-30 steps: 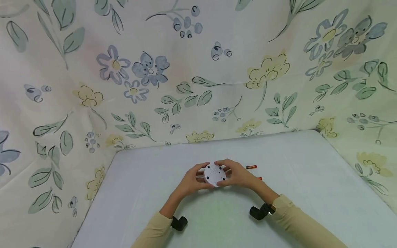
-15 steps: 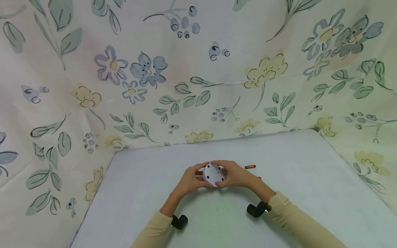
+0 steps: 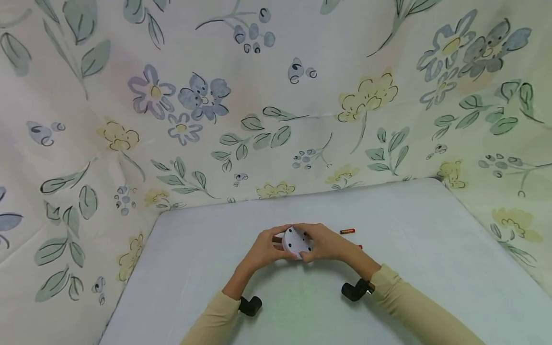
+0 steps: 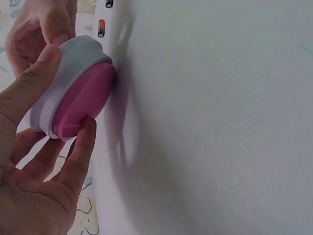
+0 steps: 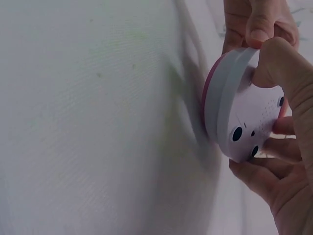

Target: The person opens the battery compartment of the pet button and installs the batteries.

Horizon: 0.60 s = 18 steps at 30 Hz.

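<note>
A round white device (image 3: 295,242) with a pink face is held up between both hands over the table. Its white underside, with several black round spots and a patch of tiny holes, is turned toward the head camera. The left hand (image 3: 261,250) grips its left edge; in the left wrist view a fingertip touches the pink face (image 4: 87,95). My right hand (image 3: 328,242) holds the opposite edge, its thumb bent over the white underside (image 5: 254,115) in the right wrist view. Part of that underside is hidden by the right fingers.
To the right of the hands lie two small red-and-black batteries, one farther back (image 3: 347,231) and another battery (image 3: 360,247) partly behind the right wrist. A white-covered table (image 3: 207,249) spreads beneath, with a floral cloth (image 3: 258,96) hanging behind it.
The right hand has shifted slightly left and covers more of the white underside. The left hand keeps its grip with little movement, and the head view has drifted slightly.
</note>
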### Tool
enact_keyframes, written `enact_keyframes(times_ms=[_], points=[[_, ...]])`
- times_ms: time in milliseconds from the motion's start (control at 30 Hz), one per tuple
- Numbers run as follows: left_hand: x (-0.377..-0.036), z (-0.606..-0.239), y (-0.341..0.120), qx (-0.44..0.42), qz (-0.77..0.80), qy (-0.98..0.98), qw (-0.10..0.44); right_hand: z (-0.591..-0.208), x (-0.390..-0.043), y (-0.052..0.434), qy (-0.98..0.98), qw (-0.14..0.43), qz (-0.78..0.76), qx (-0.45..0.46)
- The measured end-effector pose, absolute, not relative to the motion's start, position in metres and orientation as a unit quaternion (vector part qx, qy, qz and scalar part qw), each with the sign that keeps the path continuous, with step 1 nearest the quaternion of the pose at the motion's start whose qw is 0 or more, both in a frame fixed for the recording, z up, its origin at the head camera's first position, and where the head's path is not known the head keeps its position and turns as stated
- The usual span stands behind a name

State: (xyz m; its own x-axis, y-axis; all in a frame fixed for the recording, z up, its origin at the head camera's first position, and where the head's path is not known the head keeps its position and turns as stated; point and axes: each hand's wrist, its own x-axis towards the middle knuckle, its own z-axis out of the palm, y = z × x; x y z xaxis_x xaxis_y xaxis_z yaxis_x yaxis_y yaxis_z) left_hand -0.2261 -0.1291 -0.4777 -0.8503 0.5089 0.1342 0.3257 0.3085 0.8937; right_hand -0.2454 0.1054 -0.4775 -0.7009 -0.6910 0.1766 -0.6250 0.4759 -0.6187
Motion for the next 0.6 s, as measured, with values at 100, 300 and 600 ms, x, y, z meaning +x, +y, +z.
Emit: enact_keyframes(times_ms=[100, 300, 600], points=[[-0.222, -0.468, -0.126, 0.261, 0.523, 0.806, 0.090, -0.478, -0.245, 0.106, 0.854, 0.051, -0.348, -0.384], [-0.214, -0.448, -0.124, 0.260, 0.510, 0.815, 0.089, -0.482, -0.244, 0.108, 0.846, 0.047, -0.363, -0.388], [-0.224, -0.469, -0.127, 0.250, 0.489, 0.830, 0.094, -0.485, -0.245, 0.109, 0.841, 0.049, -0.373, -0.389]])
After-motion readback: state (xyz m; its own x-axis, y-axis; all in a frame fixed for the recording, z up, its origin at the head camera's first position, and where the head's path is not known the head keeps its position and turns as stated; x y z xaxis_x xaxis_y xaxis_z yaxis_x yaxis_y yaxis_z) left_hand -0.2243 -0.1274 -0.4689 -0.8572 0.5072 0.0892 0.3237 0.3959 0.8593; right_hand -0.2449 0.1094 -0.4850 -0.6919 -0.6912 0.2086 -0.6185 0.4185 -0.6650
